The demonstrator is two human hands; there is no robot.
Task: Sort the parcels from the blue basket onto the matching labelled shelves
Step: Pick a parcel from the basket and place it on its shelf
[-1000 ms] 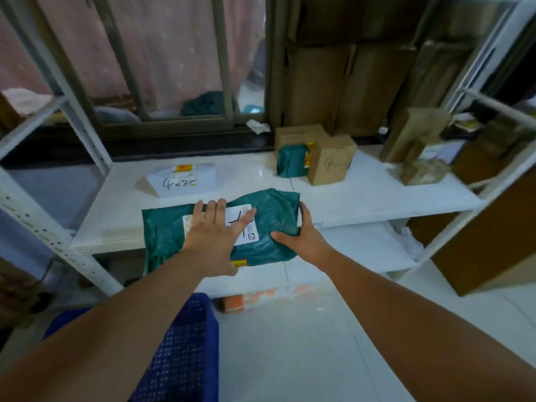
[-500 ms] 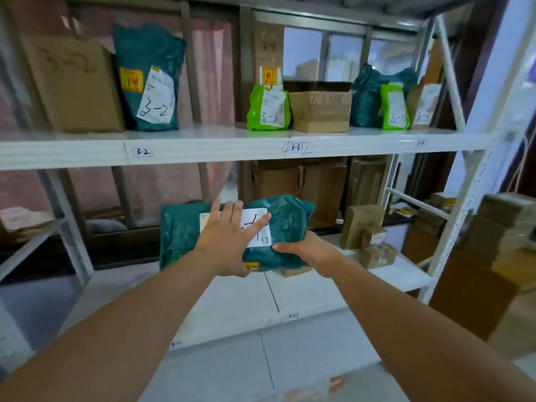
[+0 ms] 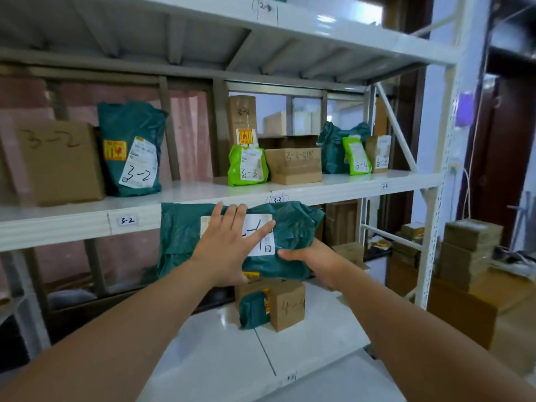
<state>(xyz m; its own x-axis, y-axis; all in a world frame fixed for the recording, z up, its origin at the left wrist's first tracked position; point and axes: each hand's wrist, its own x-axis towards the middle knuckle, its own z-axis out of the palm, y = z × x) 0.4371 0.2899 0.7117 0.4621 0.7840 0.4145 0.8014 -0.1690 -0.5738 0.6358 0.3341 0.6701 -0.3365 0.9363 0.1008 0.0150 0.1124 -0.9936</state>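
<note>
Four dark green bags [image 3: 293, 224] [image 3: 132, 126] [image 3: 332, 158] [image 3: 252, 313], two light green bags [image 3: 235, 169] [image 3: 349, 146] and two hands [image 3: 226, 256] [image 3: 316, 262] are in view.

Left hand [image 3: 226, 250], right hand [image 3: 316, 260] on green parcel [image 3: 293, 224]

Both arms showed bare: the left arm [image 3: 121, 326] and left hand [image 3: 227, 248], the right arm [image 3: 420, 326] and right hand [image 3: 314, 261], uncovered to the view's lower edge.

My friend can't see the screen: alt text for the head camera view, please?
Two hands hold a green parcel bag before white shelves: the left hand flat on its label, the right hand gripping its end. A 3-2 parcel and a 3-3 parcel stand above.
</note>
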